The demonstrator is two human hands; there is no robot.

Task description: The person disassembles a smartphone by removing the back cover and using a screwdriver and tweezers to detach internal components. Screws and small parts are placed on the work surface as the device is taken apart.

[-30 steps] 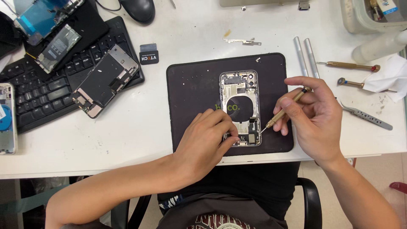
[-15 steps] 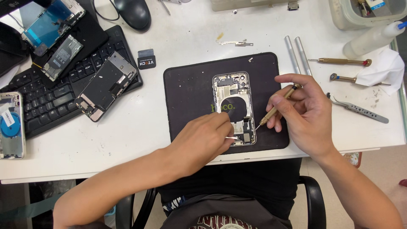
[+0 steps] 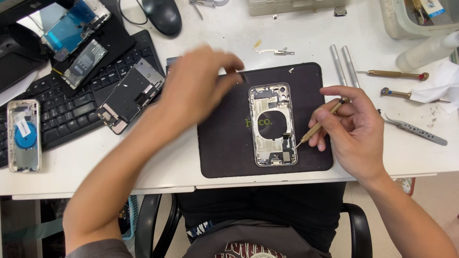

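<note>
Squarely on the right half of a black work mat (image 3: 224, 143), which lies at the front edge of the white bench (image 3: 119, 167), sits an opened phone housing (image 3: 271, 125), lengthwise and face up: a pale metal frame with a round dark cutout in its middle, small boards and connectors at top and bottom, and a camera block in its upper right corner. Fine parts inside it are too small to make out. The left hand (image 3: 198, 88) is heavily blurred above the mat's upper left corner and the bench beside it; its fingers look loosely spread and nothing can be seen in them, though whether it touches anything cannot be told, and it hides a small dark object behind it. The right hand (image 3: 354, 129) is just beside the housing's right side, fingers curled and pinching a brass-coloured screwdriver (image 3: 320, 123) between thumb and forefingers, its tip at the housing's lower right edge. A black keyboard (image 3: 62, 110) at the left end of the bench carries another stripped phone body (image 3: 130, 95); a third housing (image 3: 23, 135) lies near the left edge. Tweezers (image 3: 415, 130) and more drivers (image 3: 392, 74) lie toward the right end, where a container is cut off at the back corner.
</note>
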